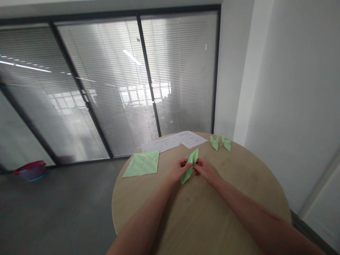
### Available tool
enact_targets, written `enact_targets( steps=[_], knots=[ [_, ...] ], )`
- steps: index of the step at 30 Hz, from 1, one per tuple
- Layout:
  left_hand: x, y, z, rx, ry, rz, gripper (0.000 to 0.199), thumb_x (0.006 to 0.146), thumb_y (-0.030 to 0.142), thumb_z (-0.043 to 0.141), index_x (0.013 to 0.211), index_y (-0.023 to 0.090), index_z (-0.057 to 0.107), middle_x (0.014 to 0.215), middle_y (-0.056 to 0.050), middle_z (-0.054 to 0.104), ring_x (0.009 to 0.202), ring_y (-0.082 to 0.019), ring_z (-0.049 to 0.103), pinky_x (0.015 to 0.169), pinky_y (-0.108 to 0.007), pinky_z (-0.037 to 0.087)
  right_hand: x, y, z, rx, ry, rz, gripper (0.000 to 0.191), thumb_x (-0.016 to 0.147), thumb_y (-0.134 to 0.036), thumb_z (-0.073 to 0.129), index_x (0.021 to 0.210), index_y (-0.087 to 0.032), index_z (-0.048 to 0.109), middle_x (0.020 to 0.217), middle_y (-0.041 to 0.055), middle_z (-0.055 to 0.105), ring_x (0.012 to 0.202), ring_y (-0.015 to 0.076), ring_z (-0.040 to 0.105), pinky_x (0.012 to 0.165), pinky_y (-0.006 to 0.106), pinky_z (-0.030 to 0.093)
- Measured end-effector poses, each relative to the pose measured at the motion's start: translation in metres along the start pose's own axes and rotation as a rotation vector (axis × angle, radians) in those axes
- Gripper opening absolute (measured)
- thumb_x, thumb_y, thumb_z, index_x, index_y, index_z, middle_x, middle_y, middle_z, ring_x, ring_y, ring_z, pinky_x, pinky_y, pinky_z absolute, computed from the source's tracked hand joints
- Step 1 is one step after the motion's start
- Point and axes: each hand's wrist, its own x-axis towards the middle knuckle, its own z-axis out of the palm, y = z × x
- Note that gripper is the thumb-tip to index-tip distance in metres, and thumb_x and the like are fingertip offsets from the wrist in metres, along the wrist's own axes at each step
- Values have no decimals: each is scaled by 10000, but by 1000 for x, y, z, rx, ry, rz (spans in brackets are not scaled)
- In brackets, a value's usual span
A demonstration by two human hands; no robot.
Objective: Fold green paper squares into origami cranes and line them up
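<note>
A folded piece of green origami paper (pixel 188 175) is held over the table, tilted with one point up and right and the other down and left. My left hand (pixel 178 170) pinches it from the left side, thumb on top. From the right, the fingers of my right hand (pixel 204 169) are closed on its edge near the middle. Part of the folded paper is hidden behind my fingers. To the left lies a creased green sheet (pixel 143 163), spread flat. Two folded green paper figures, one (pixel 214 143) beside the other (pixel 226 143), stand at the far right.
White printed sheets, one to the left (pixel 160 144) and one to the right (pixel 190 139), lie at the back of the round wooden table (pixel 239 198). A red and blue basket (pixel 32 172) sits on the floor at left. Glass panels with blinds rise behind; a white wall stands right.
</note>
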Motion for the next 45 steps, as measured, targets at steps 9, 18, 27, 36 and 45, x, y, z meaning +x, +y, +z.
enact_targets(
  steps=[9, 18, 27, 36, 45],
  knots=[
    [4, -8, -4, 131, 94, -33, 376, 846, 493, 653, 897, 133, 750, 870, -97, 741, 771, -230, 643, 731, -338, 482, 0, 2, 0, 34, 0, -3, 273, 829, -485, 689, 894, -227, 627, 702, -7, 605, 580, 156, 570, 524, 262, 478],
    [7, -10, -7, 194, 167, -30, 346, 811, 516, 654, 838, 174, 692, 786, -80, 705, 727, -224, 602, 684, -323, 445, -1, 3, 1, -27, -46, -9, 236, 800, -422, 704, 888, -226, 607, 723, -21, 607, 581, 135, 558, 513, 238, 467],
    [4, -9, -7, 232, 162, -65, 341, 759, 522, 697, 722, 186, 655, 659, -22, 610, 606, -162, 511, 579, -283, 369, 1, 6, 0, -62, 11, 3, 186, 833, -387, 687, 922, -230, 641, 853, 48, 720, 730, 205, 670, 561, 270, 525],
    [6, -12, -10, 135, 137, -171, 407, 805, 519, 705, 779, 113, 693, 664, -43, 650, 599, -158, 578, 585, -285, 438, -3, -2, 0, 76, -65, 52, 209, 857, -410, 665, 961, -242, 598, 866, 38, 758, 733, 227, 733, 642, 330, 585],
    [3, -4, -2, 6, 215, -118, 334, 741, 255, 796, 1019, 152, 641, 691, -9, 676, 620, -170, 635, 614, -293, 519, -2, -1, -1, 120, -8, 55, 297, 823, -358, 697, 1084, -270, 585, 863, 39, 770, 749, 267, 746, 639, 370, 595]
  ],
)
